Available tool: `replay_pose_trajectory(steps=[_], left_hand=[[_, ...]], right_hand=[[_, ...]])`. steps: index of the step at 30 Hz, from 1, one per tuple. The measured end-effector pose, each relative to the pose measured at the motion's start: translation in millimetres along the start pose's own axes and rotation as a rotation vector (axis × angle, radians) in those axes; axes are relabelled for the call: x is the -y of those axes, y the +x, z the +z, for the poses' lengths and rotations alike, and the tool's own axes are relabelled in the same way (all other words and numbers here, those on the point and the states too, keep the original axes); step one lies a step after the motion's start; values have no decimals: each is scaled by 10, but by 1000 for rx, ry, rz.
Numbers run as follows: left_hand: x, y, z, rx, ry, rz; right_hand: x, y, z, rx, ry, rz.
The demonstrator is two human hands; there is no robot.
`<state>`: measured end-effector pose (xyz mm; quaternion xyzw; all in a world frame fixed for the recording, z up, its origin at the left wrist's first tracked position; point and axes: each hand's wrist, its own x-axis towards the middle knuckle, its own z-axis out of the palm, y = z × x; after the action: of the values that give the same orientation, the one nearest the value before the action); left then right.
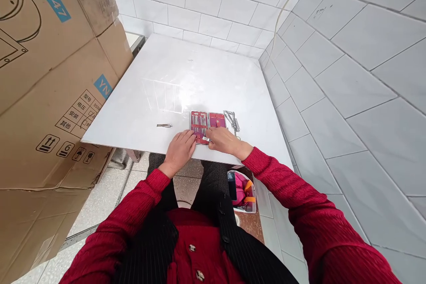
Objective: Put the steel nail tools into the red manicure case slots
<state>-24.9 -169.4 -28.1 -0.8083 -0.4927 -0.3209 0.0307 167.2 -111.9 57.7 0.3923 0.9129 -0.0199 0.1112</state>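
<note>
In the head view, a white table (186,66) was bordered by a tiled wall (218,9) behind and at the right, and by a cardboard box (66,84) at the left. An open tool case (215,117) was laid near the front edge, between nail clippers (164,125) and a metal tool (233,120). Its lower left was touched by the left hand (180,146); whether it gripped could not be told. A small object (206,139) was pinched by the right hand (221,140) over the case. Wide tabletop was left toward the back wall.
</note>
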Motion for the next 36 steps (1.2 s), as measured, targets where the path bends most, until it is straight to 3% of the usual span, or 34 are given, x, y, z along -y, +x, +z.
replay_pose_trajectory(steps=[18,23,28,31,36], left_hand=[[-16,9,-46,29,35,23],[-5,-4,-61,32,29,16],[8,-8,-44,24,19,31],[11,-5,-34,27,20,37],[13,-16,-21,22,12,30]], right_hand=[[139,133,-216,124,-35,-167],[114,176,-91,24,132,-157],[24,138,212,-201,495,-20],[30,139,358,-319,605,9],[28,161,396,-335,677,17]])
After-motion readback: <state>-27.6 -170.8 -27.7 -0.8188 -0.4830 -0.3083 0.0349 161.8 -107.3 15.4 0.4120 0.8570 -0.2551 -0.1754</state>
